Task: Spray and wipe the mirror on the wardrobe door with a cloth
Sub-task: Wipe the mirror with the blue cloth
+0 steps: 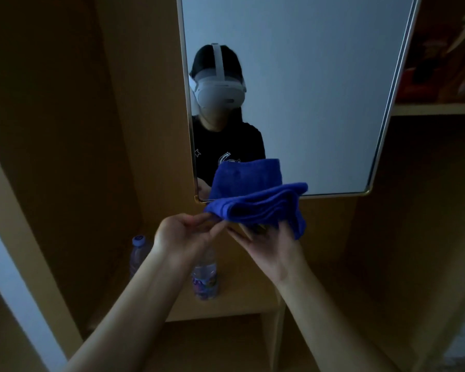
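Observation:
A tall mirror [320, 89] with a thin metal frame hangs on the wooden wardrobe door, filling the upper middle of the view. Just below its bottom edge I hold a folded blue cloth [263, 208]. My left hand [188, 232] pinches the cloth's left corner between thumb and fingertips. My right hand [269, 242] is palm up under the cloth, fingers supporting it from below. The cloth and a person wearing a white headset are reflected in the mirror's lower left.
Two plastic bottles stand on a wooden shelf [242, 299] below my hands: one with a purple cap [138, 253] at left, one [204, 277] behind my left forearm. Wardrobe panels rise on both sides. A shelf with dim objects [440, 63] is at upper right.

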A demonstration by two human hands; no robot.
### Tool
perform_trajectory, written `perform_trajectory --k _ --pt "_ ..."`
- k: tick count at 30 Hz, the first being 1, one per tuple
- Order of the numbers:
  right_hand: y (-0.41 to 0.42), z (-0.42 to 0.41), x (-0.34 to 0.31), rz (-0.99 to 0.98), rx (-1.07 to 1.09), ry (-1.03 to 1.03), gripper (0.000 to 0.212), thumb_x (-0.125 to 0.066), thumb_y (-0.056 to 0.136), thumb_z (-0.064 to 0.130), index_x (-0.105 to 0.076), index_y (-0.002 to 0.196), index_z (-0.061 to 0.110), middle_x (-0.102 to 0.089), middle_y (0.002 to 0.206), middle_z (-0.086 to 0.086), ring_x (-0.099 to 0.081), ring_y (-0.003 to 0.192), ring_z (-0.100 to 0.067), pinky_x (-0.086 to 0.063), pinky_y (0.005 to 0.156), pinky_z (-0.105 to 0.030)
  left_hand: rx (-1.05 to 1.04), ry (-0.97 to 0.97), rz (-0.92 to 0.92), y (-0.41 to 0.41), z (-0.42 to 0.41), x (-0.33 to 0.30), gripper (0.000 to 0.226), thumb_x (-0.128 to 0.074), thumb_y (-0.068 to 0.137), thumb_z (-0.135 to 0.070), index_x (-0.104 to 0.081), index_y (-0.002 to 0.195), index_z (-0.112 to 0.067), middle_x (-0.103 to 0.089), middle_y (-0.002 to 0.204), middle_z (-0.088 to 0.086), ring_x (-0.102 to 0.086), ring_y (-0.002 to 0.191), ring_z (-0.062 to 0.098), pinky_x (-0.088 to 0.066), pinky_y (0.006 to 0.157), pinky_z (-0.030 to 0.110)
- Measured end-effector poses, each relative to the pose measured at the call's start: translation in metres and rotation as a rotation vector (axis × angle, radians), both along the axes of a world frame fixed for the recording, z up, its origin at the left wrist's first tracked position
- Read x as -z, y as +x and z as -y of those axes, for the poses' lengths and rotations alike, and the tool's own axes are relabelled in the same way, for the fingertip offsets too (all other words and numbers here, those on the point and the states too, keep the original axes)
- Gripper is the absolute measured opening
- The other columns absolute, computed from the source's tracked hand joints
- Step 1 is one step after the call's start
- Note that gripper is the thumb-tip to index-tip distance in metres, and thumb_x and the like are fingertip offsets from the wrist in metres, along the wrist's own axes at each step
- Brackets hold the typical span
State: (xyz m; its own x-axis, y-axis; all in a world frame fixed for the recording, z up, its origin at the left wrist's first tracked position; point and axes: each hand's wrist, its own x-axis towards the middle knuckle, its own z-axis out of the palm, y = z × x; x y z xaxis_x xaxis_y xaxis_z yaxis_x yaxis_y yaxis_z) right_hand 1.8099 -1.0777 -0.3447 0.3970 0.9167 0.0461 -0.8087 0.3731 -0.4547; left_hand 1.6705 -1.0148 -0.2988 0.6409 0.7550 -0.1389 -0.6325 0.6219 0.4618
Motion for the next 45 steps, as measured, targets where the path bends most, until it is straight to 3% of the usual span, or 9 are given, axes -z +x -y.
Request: perform_trajectory --k 6,10,15,20,26,35,40,42,45 --pt "0.002 -0.014 -0.028 0.015 0.023 -0.090 0.057 -0.056 0.090 0.037 -0.048 0.140 0.011 -0.048 0.141 -0.025 -0.044 0.131 -0.043 -0.042 0.101 -0.057 0.027 0.317 -0.265 0.028 0.011 0.032 0.013 -0.057 0.083 0.001 -0.061 0.087 -0.011 -0.066 0.071 0.003 -0.064 0.068 0.018 -0.051 0.058 0.022" --pt "0.006 -0.016 -0.045 0.019 0.031 -0.204 0.048 -0.051 0.096 0.043 -0.051 0.132 0.011 -0.052 0.132 -0.022 -0.049 0.123 -0.041 -0.046 0.094 -0.055 -0.061 0.390 -0.357 0.039 0.013 0.028 0.057 -0.076 0.073 -0.026 -0.058 0.125 -0.012 -0.071 0.113 0.008 -0.069 0.103 0.022 -0.052 0.093 0.040" --pt "0.007 -0.019 -0.053 0.041 0.058 -0.329 0.044 -0.058 0.093 0.041 -0.049 0.124 0.012 -0.054 0.113 -0.020 -0.056 0.106 -0.039 -0.049 0.091 -0.052 -0.210 0.144 -0.335 0.057 0.009 0.003 0.073 -0.085 0.066 -0.043 -0.055 0.125 -0.012 -0.070 0.114 0.011 -0.072 0.094 0.029 -0.059 0.081 0.043" --pt "0.020 -0.011 -0.069 -0.010 -0.042 -0.151 0.038 -0.051 0.095 0.036 -0.059 0.125 0.014 -0.057 0.127 -0.025 -0.054 0.113 -0.046 -0.041 0.099 -0.060 -0.209 0.010 -0.256 0.064 0.002 -0.025 0.070 -0.080 0.077 -0.028 -0.046 0.138 -0.019 -0.054 0.136 0.014 -0.059 0.113 0.036 -0.055 0.088 0.050" --pt "0.022 0.016 -0.092 0.001 -0.028 -0.171 0.031 -0.047 0.098 0.031 -0.060 0.090 0.003 -0.060 0.080 -0.026 -0.051 0.083 -0.043 -0.035 0.092 -0.061 -0.113 0.050 -0.363 0.074 0.002 -0.041 0.059 -0.064 0.092 -0.028 -0.039 0.143 -0.014 -0.041 0.149 0.016 -0.042 0.133 0.037 -0.039 0.106 0.050" --pt "0.058 0.019 -0.093 0.038 0.012 -0.326 0.053 -0.054 0.092 0.037 -0.046 0.137 0.012 -0.031 0.148 -0.027 -0.026 0.132 -0.057 -0.024 0.103 -0.073 0.041 0.135 -0.507 0.074 0.000 -0.044 0.079 -0.072 0.084 -0.035 -0.031 0.148 -0.013 -0.036 0.148 0.022 -0.047 0.123 0.049 -0.049 0.086 0.059" --pt "0.058 0.014 -0.093 -0.041 0.004 -0.349 0.066 -0.058 0.091 0.037 -0.034 0.145 0.007 -0.014 0.155 -0.029 -0.008 0.139 -0.056 -0.020 0.113 -0.063 0.081 0.710 -1.103 0.058 0.003 -0.026 0.097 -0.038 0.080 -0.082 -0.056 0.127 0.000 -0.068 0.111 0.022 -0.070 0.082 0.032 -0.055 0.059 0.038" --pt "0.054 0.015 -0.097 -0.050 0.002 -0.359 0.065 -0.054 0.094 0.038 -0.031 0.146 0.005 -0.009 0.156 -0.028 -0.004 0.142 -0.053 -0.020 0.115 -0.059 -0.255 1.200 -1.282 0.048 0.008 -0.015 0.076 -0.033 0.091 -0.071 -0.067 0.081 -0.004 -0.070 0.068 0.007 -0.067 0.057 0.020 -0.054 0.054 0.029" --pt "0.056 0.014 -0.098 -0.028 -0.045 -0.360 0.057 -0.049 0.097 0.039 -0.039 0.142 0.006 -0.026 0.152 -0.027 -0.020 0.139 -0.052 -0.026 0.112 -0.058 -1.003 2.238 -1.073 0.041 0.010 -0.004 0.024 -0.056 0.097 -0.034 -0.064 0.090 -0.012 -0.064 0.081 0.003 -0.061 0.073 0.018 -0.053 0.066 0.034"
